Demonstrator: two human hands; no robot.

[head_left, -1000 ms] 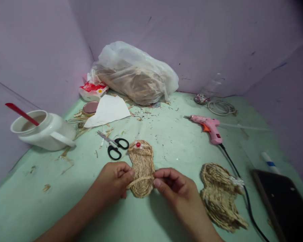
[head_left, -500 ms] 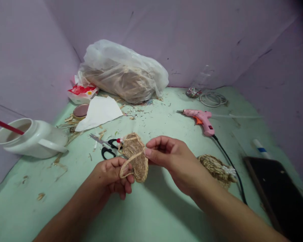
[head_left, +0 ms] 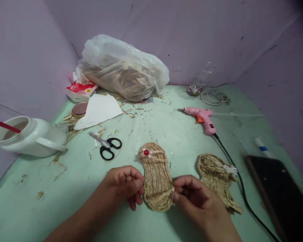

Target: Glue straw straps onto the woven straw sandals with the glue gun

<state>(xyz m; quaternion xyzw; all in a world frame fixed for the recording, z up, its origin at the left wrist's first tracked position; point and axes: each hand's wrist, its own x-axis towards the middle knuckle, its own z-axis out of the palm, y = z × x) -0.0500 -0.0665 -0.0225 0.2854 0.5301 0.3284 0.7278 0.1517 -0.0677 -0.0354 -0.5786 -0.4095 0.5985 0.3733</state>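
Note:
A small woven straw slipper (head_left: 156, 174), its sole facing up at the camera, has a red bead with white beads near its far end. My right hand (head_left: 195, 198) pinches its right edge near the close end between thumb and forefinger. At the slipper's left edge, my left hand (head_left: 127, 185) has its fingers curled together, the fingertips against or just beside the straw. A second woven piece (head_left: 214, 178) with clear beads lies on the green table right of my right hand.
Black-handled scissors (head_left: 108, 144) lie left of centre, and a pink glue gun (head_left: 200, 117) with a black cord lies to the right. White paper (head_left: 99, 111), a white jug (head_left: 37, 137), a filled plastic bag (head_left: 126, 70), a dark phone (head_left: 280, 195) and a marker (head_left: 262, 148) surround the work area.
The slipper has turned from a tilted side view to face the camera, and sits lower and further right. Both hands have moved right, my right hand also nearer; the scissors are now uncovered.

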